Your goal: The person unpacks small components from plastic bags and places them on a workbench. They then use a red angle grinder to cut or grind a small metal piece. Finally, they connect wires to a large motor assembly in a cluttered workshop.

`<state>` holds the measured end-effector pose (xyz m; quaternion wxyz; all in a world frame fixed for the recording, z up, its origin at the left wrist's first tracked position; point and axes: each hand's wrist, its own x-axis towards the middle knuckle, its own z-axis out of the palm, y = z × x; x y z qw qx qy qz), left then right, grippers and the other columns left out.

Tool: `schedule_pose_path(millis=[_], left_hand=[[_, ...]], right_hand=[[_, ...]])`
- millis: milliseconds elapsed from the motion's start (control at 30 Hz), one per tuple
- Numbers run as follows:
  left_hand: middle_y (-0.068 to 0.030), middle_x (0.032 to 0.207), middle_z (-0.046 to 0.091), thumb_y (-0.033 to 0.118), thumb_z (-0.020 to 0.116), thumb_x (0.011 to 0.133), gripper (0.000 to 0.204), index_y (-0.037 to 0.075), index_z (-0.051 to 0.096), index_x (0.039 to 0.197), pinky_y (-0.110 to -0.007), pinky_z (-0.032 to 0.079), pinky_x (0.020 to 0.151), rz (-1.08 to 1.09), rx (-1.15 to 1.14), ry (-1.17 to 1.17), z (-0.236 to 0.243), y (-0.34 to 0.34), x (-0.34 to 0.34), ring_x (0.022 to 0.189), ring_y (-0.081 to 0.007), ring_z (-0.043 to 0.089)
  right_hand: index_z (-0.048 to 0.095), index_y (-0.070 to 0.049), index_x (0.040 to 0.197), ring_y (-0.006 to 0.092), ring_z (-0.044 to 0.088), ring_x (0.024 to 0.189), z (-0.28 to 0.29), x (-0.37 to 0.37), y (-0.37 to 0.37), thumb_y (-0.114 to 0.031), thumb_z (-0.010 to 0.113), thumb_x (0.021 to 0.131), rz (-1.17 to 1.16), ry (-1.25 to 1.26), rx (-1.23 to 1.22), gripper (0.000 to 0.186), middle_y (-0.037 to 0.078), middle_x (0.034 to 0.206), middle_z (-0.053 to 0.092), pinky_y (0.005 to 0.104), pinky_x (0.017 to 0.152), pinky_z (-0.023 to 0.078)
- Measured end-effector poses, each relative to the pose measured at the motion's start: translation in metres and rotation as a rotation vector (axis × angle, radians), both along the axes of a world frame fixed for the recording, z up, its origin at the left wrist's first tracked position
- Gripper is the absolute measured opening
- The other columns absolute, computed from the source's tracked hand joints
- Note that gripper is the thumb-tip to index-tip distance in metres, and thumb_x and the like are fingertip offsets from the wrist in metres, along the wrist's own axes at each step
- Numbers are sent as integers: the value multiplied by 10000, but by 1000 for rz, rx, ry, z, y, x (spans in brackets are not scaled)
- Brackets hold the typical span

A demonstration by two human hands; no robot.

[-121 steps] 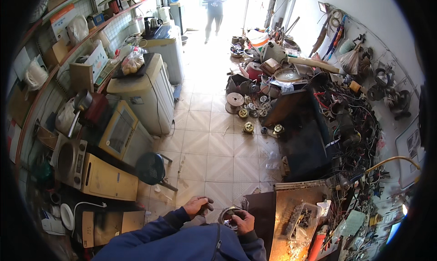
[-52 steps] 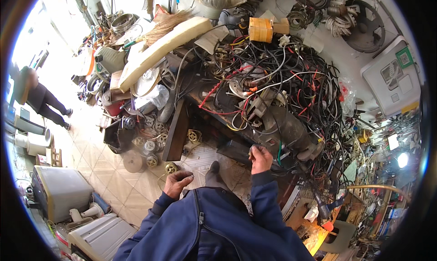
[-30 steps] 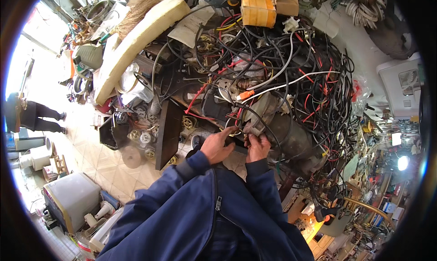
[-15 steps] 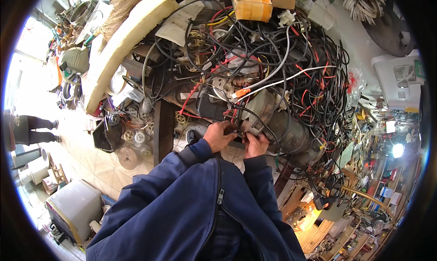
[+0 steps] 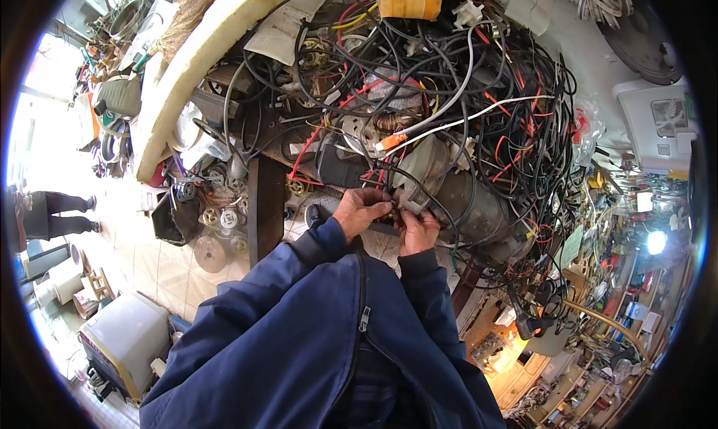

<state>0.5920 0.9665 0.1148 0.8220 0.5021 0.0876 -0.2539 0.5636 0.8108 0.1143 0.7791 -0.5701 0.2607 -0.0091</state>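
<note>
My left hand (image 5: 363, 213) and my right hand (image 5: 417, 233) meet at the near edge of a cluttered bench. Thumb and fingers of each are pinched together, almost touching, around something too small to make out. Just beyond the fingertips is a dull grey metal housing (image 5: 423, 162), with a black cable looping down past it. A black plastic box (image 5: 340, 165) sits beyond my left hand. To the right of my right hand lies a large dark cylinder (image 5: 471, 203). Further back are a copper winding (image 5: 394, 121) and a white lead with an orange sleeve (image 5: 391, 142).
Tangled black cables (image 5: 516, 122) cover the bench's right side. A long curved foam piece (image 5: 198, 74) and a yellow-orange box (image 5: 409, 0) lie further back. A dark bench leg (image 5: 266, 208) stands left of my hands. A person's legs (image 5: 63, 213) show far left.
The view has shifted slightly, so the bench things sit a little higher and further left. My left fingers have drawn closer together, beside my right fingertips. Both hands stay at the same spot.
</note>
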Motion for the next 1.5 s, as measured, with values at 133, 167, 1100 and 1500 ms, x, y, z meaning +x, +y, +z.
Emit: schedule_pose_path(millis=[133, 167, 1100, 1500], left_hand=[[-77, 825, 676, 93, 650, 852, 157, -44, 658, 929, -300, 495, 716, -4, 214, -186, 1, -8, 0, 761, -136, 612], [-85, 822, 676, 93, 645, 848, 157, -44, 657, 924, -307, 496, 719, -25, 337, -225, 3, -8, 3, 762, -143, 613], [-152, 789, 681, 143, 686, 794, 192, -15, 698, 903, -342, 500, 679, -56, 586, -230, 16, -10, 14, 725, -232, 659], [-181, 810, 680, 163, 696, 791, 194, -3, 705, 891, -365, 510, 683, -80, 635, -239, 14, -9, 17, 741, -262, 677]], right_hand=[[631, 33, 916, 157, 588, 627, -4, -1, -2, 44, 604, 813, 13, -13, -5, 107, 92, 805, 655, 286, 524, 440], [632, 32, 916, 157, 589, 626, -2, -1, -2, 45, 602, 814, 21, -7, -12, 107, 93, 805, 656, 286, 525, 441], [651, 6, 944, 165, 595, 652, 1, 3, -2, 17, 616, 832, 63, -51, 71, 118, 91, 866, 668, 301, 517, 435], [635, 1, 990, 142, 552, 622, 5, 1, 0, 27, 595, 826, 70, -17, 42, 171, 63, 856, 649, 287, 535, 428]])
